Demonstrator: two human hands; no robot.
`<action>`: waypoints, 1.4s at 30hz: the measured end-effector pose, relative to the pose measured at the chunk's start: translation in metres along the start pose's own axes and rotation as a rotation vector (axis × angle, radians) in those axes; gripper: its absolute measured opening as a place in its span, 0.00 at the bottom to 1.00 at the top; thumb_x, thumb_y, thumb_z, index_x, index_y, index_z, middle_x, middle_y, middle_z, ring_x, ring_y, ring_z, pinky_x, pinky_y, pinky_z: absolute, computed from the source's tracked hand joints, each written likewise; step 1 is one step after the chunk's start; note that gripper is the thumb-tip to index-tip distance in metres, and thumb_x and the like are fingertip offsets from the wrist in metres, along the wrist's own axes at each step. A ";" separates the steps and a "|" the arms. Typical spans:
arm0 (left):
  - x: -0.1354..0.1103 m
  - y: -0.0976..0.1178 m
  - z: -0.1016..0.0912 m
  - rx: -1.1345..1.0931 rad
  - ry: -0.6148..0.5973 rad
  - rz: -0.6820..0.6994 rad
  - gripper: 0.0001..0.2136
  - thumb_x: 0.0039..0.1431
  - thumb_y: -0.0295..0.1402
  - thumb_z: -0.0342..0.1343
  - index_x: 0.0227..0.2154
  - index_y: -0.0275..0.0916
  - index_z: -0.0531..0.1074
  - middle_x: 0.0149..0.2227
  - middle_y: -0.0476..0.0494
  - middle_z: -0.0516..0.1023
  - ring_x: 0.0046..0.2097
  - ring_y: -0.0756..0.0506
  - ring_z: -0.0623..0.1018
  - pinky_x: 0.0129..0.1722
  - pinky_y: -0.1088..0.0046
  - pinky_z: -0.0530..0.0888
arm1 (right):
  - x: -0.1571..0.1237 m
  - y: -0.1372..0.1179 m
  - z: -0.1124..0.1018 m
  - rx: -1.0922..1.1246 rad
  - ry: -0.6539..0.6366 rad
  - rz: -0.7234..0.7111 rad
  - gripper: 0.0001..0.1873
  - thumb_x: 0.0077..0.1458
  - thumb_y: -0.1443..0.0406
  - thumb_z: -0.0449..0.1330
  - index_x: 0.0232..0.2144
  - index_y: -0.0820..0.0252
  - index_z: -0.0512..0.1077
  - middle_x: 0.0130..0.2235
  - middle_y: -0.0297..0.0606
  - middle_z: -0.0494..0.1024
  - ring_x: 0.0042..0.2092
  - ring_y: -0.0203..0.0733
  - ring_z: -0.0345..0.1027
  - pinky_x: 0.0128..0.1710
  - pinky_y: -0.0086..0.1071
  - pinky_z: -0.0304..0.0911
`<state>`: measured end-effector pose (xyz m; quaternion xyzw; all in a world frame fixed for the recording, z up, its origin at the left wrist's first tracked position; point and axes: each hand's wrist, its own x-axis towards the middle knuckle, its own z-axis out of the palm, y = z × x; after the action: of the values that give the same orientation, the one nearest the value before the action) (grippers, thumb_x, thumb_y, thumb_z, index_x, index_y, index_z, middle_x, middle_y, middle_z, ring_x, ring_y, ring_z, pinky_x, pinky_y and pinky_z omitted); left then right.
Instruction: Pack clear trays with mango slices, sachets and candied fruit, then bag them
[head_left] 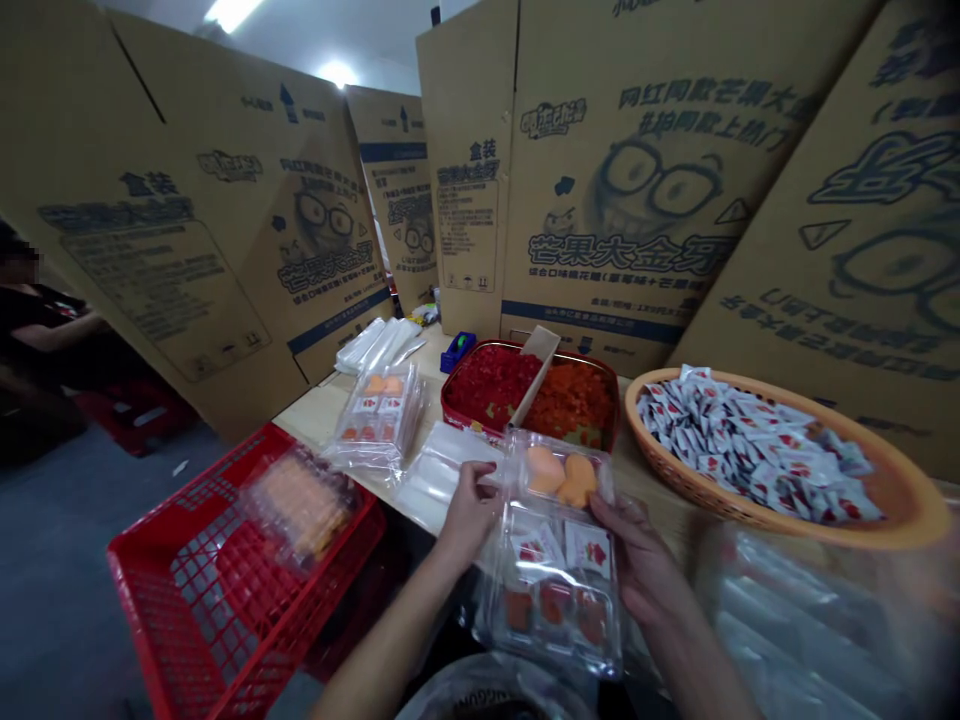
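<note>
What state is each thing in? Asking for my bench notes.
Plastic tray: held up, filled.
Left hand: gripping the tray's edge.
Right hand: gripping the opposite edge.
Red basket: holds another tray.
Wicker bowl: heaped with sachets.
Red tin: full of red pieces and orange pieces.
Cartons: flattened, propped up.

Three packed clear trays (551, 570), one red crate (187, 490), one wicker basket (675, 478)

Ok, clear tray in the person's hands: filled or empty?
Filled: the clear plastic tray between the left hand and right hand shows orange pieces, printed sachets and red pieces in its compartments.
</note>
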<state>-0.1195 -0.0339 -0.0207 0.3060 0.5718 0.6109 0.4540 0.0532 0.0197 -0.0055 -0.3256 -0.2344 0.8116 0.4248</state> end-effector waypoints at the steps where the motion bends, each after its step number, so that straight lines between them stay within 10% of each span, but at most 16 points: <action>1: 0.003 0.001 -0.004 -0.021 -0.003 -0.035 0.24 0.44 0.42 0.60 0.44 0.39 0.64 0.40 0.41 0.73 0.35 0.49 0.73 0.32 0.75 0.68 | -0.001 -0.002 0.000 -0.006 -0.006 0.014 0.12 0.36 0.70 0.68 0.28 0.58 0.74 0.26 0.31 0.79 0.25 0.38 0.72 0.25 0.29 0.69; 7: 0.012 0.005 -0.017 -0.018 -0.067 -0.072 0.18 0.39 0.45 0.62 0.26 0.32 0.72 0.23 0.46 0.74 0.24 0.53 0.70 0.26 0.77 0.65 | 0.002 -0.014 -0.002 0.024 0.021 0.015 0.14 0.34 0.69 0.68 0.30 0.60 0.75 0.27 0.36 0.79 0.28 0.45 0.73 0.33 0.39 0.70; 12: 0.005 0.006 -0.022 0.050 -0.031 0.023 0.14 0.41 0.42 0.62 0.22 0.34 0.71 0.22 0.46 0.75 0.26 0.51 0.72 0.28 0.76 0.66 | 0.018 -0.045 -0.002 0.142 0.196 -0.276 0.09 0.41 0.68 0.64 0.30 0.56 0.73 0.28 0.30 0.79 0.30 0.40 0.73 0.39 0.37 0.70; 18: -0.005 0.010 -0.021 0.171 -0.036 0.109 0.12 0.40 0.37 0.64 0.22 0.35 0.69 0.21 0.50 0.72 0.25 0.53 0.68 0.26 0.77 0.63 | 0.029 -0.082 0.043 0.262 0.163 -0.548 0.09 0.54 0.67 0.52 0.35 0.61 0.72 0.32 0.35 0.79 0.37 0.38 0.73 0.42 0.36 0.68; 24: -0.014 0.016 -0.018 0.239 -0.057 0.123 0.11 0.39 0.34 0.64 0.22 0.35 0.68 0.21 0.52 0.69 0.25 0.54 0.66 0.26 0.79 0.62 | 0.042 -0.073 0.068 0.269 0.084 -0.670 0.08 0.54 0.68 0.52 0.34 0.62 0.70 0.32 0.35 0.78 0.37 0.38 0.73 0.45 0.38 0.66; 42: -0.015 0.017 -0.028 -0.015 -0.066 -0.018 0.13 0.39 0.35 0.65 0.23 0.35 0.66 0.21 0.50 0.74 0.25 0.54 0.72 0.27 0.80 0.65 | 0.051 -0.053 0.049 0.223 -0.002 -0.730 0.10 0.46 0.65 0.62 0.34 0.58 0.69 0.35 0.32 0.77 0.36 0.36 0.72 0.40 0.35 0.67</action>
<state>-0.1417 -0.0579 -0.0062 0.3173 0.5547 0.6007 0.4805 0.0237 0.0857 0.0456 -0.1718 -0.2457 0.6275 0.7186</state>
